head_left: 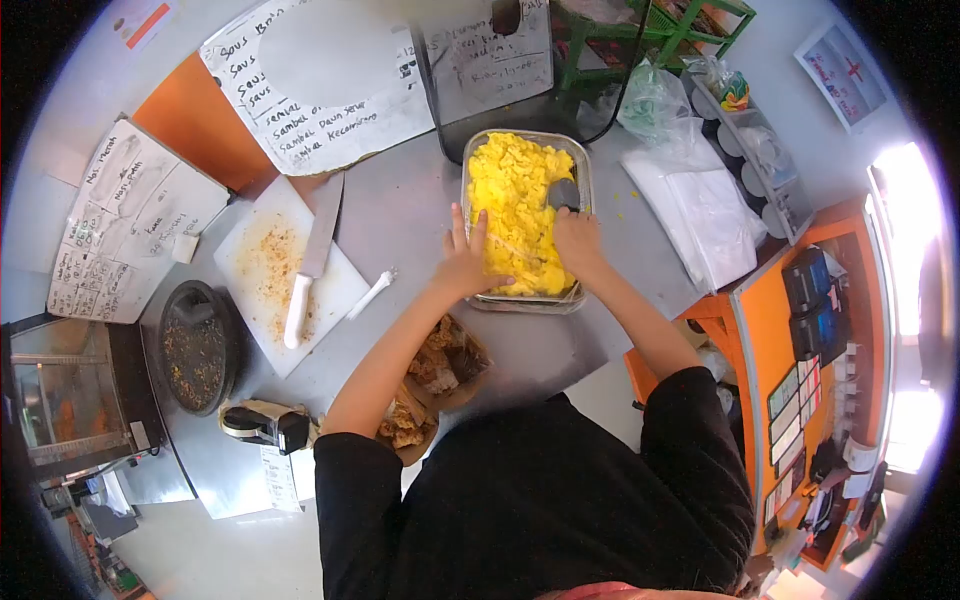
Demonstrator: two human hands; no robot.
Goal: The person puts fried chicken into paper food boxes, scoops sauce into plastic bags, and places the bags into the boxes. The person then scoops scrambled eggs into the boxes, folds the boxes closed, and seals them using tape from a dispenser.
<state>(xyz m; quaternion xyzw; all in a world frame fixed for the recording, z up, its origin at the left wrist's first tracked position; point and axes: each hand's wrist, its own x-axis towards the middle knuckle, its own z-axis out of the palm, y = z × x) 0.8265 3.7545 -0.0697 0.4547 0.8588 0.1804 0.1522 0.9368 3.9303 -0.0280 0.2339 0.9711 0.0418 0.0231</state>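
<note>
A metal tray [580,160] with a clear plastic wrapping is filled with yellow scrambled eggs [515,160]. My left hand [466,262] lies over its left near side, fingers spread, the tips touching the wrapping or the eggs. At the right side, my right hand [577,242] is closed around the handle of a dark spoon [563,193], whose head rests in the eggs. Most of that handle is hidden by my fingers. Close to my body, below my left forearm, brown paper boxes [470,385] hold fried chicken [432,365].
To the left, a knife [322,230] lies across a stained white cutting board [262,225]. Beside it are a dark stone mortar [195,345] and a tape dispenser [268,425]. White plastic bags [695,215] lie right of the tray. A handwritten whiteboard [320,85] leans behind.
</note>
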